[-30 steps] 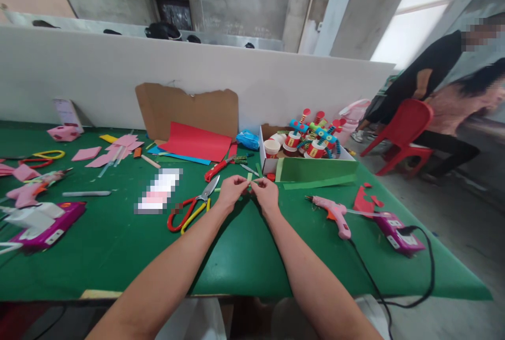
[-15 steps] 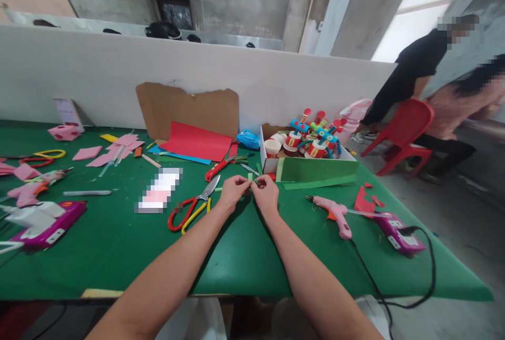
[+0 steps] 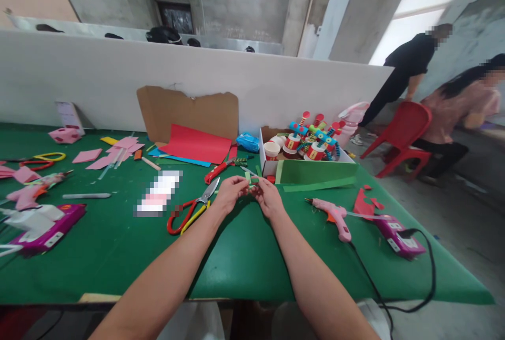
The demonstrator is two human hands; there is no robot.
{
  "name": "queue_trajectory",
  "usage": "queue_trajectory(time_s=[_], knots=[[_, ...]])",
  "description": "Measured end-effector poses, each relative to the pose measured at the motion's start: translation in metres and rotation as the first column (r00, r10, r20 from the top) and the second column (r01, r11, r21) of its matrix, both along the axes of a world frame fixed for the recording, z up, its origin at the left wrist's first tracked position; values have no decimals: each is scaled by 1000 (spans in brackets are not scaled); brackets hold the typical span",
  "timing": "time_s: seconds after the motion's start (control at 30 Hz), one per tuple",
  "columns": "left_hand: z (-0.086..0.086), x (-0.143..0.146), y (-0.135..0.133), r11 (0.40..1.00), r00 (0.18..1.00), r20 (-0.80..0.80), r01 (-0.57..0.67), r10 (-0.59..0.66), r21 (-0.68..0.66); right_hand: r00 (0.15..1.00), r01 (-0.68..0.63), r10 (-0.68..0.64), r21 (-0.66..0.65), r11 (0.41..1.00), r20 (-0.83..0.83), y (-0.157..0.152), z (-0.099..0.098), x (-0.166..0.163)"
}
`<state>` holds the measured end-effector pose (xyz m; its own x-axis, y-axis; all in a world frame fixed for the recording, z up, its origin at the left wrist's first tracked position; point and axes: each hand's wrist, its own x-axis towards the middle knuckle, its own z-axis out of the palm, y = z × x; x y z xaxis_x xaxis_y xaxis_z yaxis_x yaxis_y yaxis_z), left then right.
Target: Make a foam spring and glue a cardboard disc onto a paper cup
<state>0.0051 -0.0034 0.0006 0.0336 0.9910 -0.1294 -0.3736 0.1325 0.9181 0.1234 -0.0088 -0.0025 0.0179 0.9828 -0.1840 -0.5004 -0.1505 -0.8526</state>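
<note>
Left hand (image 3: 230, 193) and right hand (image 3: 270, 198) pinch a green paper strip (image 3: 249, 179) between them.
Fingertips of both meet, each clenched on the green paper strip just above the worktop (image 3: 244, 256); red-and-yellow scissors (image 3: 192, 207) lie just left of the left hand; a pink glue gun (image 3: 334, 216) lies right of the right hand; a box (image 3: 311, 169) stands just beyond it.

Narrow green paper strip (image 3: 248, 176) (mostly covered), pinched at both ends.
</note>
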Motion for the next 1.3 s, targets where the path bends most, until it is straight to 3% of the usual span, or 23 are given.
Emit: queue_trajectory(time_s=[0.23, 0.53, 0.83, 0.97, 1.2, 1.3], knots=[[-1, -1, -1, 1000, 999, -48, 6, -5, 11, 997, -70, 70, -19, 997, -8, -4, -1, -1], [-3, -2, 0, 999, 992, -124, 6, 1, 52, 999, -45, 44, -55, 997, -28, -2, -5, -3], [-5, -3, 1, 998, 996, -65, 60, -58, 22, 1000, 7, -6, -44, 999, 5, -1, -8, -3], [-8, -3, 2, 997, 996, -45, 79, -78, 3, 998, 39, -39, -8, 999, 54, 0, -10, -3], [-5, 0, -2, 992, 992, 43, 122, -122, 3, 951, 194, -223, 151, 969, 213, -1, -6, -5], [-5, 0, -2, 995, 996, -11, 91, -91, 36, 956, 171, -204, 163, 972, 212, -2, -6, -7]])
